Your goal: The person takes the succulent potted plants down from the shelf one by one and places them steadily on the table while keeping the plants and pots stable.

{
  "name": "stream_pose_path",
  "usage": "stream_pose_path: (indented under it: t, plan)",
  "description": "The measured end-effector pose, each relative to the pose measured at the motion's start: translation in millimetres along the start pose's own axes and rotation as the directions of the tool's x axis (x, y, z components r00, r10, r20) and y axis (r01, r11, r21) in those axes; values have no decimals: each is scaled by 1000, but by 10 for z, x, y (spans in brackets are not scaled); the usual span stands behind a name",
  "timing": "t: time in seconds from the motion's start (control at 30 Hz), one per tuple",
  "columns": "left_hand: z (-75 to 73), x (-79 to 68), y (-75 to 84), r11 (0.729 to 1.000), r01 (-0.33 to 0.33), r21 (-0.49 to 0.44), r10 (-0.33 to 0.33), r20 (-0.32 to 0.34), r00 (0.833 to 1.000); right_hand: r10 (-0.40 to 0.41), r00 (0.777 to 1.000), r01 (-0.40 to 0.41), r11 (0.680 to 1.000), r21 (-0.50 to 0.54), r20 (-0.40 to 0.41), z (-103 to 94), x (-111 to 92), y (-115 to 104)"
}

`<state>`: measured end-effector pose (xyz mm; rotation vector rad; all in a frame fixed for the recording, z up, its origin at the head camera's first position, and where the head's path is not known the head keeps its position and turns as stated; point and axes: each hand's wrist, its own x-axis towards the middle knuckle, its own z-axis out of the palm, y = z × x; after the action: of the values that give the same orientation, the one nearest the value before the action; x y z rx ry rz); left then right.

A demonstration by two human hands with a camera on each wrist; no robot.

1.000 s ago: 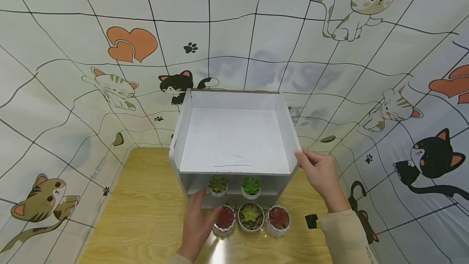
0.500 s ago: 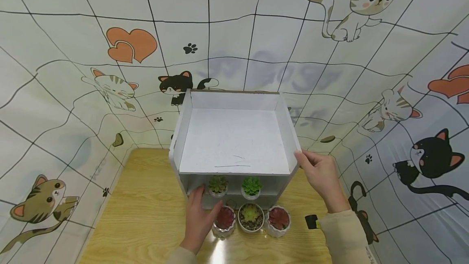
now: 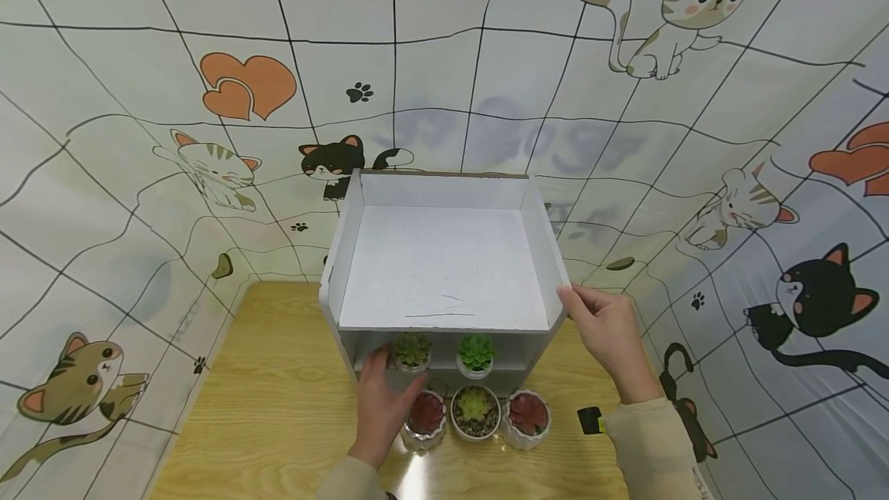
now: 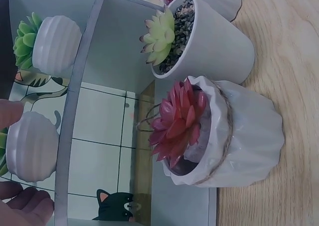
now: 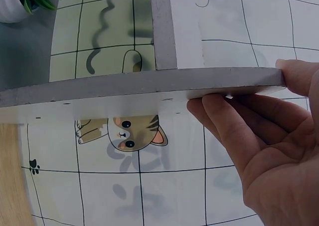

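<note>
A white shelf unit (image 3: pixel 444 268) stands on the wooden table. My right hand (image 3: pixel 604 338) grips the front edge of its right side panel (image 5: pixel 134 84), thumb on one side and fingers against the outer face. My left hand (image 3: pixel 382 403) reaches into the compartment beside the left small succulent (image 3: pixel 413 349). In the left wrist view its thumb (image 4: pixel 10 112) and fingers (image 4: pixel 30 206) stand on either side of that plant's white ribbed pot (image 4: pixel 32 146); firm contact cannot be made out. A second green succulent (image 3: pixel 476 353) sits to the right on the same shelf board.
In front of the unit stand a red succulent in a crinkled white pot (image 4: pixel 239 136), a pale green one in a smooth white pot (image 4: pixel 219 41), and another red one (image 3: pixel 528 415). A small black object (image 3: pixel 590 420) lies right. Cat-printed cloth walls (image 3: pixel 444 76) surround the table.
My left hand has shifted slightly right and further into the compartment, nearer the left small succulent. The right hand keeps its hold on the side panel.
</note>
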<state>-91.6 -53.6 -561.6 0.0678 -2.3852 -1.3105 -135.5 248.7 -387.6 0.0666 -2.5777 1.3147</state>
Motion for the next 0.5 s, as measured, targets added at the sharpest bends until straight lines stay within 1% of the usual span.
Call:
stream_pose_path:
  t: [0.2, 0.5]
  plan:
    - [23, 39, 15, 998, 59, -4, -59, 30, 998, 15, 1000, -15, 1000, -5, 4, -5, -5, -11]
    - [34, 75, 24, 998, 64, 4, -64, 38, 997, 25, 1000, -25, 1000, 5, 6, -4, -3, -12]
